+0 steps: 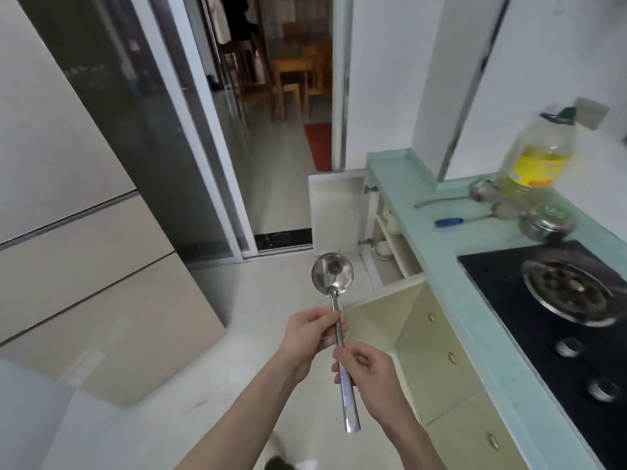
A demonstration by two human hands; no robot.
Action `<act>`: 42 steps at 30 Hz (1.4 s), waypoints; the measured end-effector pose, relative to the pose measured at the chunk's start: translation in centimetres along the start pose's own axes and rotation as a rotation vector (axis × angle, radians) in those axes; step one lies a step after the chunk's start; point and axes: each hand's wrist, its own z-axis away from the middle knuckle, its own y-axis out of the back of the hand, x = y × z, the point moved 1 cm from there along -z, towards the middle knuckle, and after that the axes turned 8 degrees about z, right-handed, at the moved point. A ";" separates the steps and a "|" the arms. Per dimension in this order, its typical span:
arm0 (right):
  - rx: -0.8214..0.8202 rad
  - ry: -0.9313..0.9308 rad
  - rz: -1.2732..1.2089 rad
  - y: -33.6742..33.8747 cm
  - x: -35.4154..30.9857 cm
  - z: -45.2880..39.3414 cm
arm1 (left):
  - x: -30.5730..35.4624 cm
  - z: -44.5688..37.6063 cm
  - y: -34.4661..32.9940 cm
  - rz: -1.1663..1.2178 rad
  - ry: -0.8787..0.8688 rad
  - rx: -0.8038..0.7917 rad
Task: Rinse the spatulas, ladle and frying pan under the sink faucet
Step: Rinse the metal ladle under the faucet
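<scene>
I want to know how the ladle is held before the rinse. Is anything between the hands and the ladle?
Nothing visible is. The left hand grips the ladle just below its bowl, and the right hand holds the handle lower down. No sink or faucet is in view, so the way there cannot be judged.

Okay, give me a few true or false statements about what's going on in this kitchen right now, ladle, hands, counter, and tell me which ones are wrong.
1. Both hands hold the ladle. True: the left hand grips higher up the handle, the right hand lower.
2. The ladle is under running water. False: it is held over the floor; no faucet shows.
3. An oil bottle stands on the counter. True.
4. A pan sits on the burner. False: the burner is bare.
5. The cabinet door below the counter is open. True.
</scene>
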 end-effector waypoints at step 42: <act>0.348 -0.088 -0.221 0.2 -13.4 -55.0 | 25.7 -55.8 -5.7 -0.219 0.144 -0.340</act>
